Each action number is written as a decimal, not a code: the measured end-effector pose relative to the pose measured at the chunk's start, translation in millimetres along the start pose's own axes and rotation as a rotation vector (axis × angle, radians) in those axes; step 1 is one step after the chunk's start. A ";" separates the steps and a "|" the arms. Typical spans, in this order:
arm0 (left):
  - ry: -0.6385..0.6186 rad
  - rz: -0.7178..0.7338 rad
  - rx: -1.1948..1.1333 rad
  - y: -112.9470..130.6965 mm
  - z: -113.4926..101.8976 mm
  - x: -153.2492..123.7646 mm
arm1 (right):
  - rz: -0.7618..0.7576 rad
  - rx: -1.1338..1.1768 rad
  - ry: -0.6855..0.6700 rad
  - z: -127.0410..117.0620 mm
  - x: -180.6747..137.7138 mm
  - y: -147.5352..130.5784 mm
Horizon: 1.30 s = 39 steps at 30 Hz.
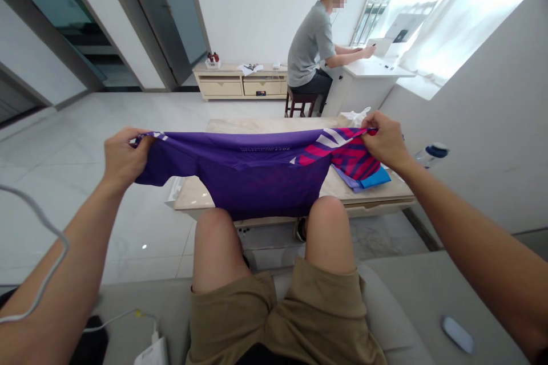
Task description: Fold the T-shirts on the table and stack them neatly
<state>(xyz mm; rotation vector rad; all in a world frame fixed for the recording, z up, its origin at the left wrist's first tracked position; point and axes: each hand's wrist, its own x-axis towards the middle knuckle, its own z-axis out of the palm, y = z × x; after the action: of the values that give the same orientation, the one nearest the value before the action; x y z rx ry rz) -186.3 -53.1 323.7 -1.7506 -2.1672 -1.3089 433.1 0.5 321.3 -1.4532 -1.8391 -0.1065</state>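
A purple sports shirt (pixel 257 174) with a pink-and-red striped sleeve and white lettering is stretched out in the air above my knees. My left hand (pixel 123 157) is closed on its left edge. My right hand (pixel 385 140) is closed on its right edge at the striped sleeve. The shirt's lower part hangs down over the near edge of a low marble table (pixel 265 125). A folded garment (pixel 363 174) in red, blue and purple lies on the table under my right hand.
I sit on a grey sofa (pixel 428 291) with a small white device (pixel 457 334) on it and a white cable (pixel 43 222) at my left. A bottle (pixel 432 154) stands right of the table. A person (pixel 314 45) sits at a white desk (pixel 372 71) by the window.
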 end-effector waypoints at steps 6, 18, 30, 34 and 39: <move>-0.016 0.029 0.064 -6.2 7.8 3.2 | 0.027 -0.022 -0.128 2.6 13.2 14.2; 0.386 -0.068 -0.013 -26.2 62.2 -68.6 | 0.077 0.122 -0.248 22.8 -16.7 40.2; 0.257 -0.188 0.093 -47.7 174.7 0.2 | 0.231 0.060 -0.229 143.8 42.6 87.6; -0.247 -0.374 0.381 -68.0 249.6 45.7 | 0.395 -0.224 -0.484 235.2 84.4 109.0; -0.508 -0.416 0.575 -111.8 316.1 43.8 | 0.491 -0.404 -0.714 311.0 63.9 131.5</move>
<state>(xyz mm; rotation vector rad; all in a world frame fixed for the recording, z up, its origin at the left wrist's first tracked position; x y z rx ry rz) -155.5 182.0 82.8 -1.5451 -2.8932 -0.1839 383.6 252.9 93.3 -2.4199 -1.9914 0.3470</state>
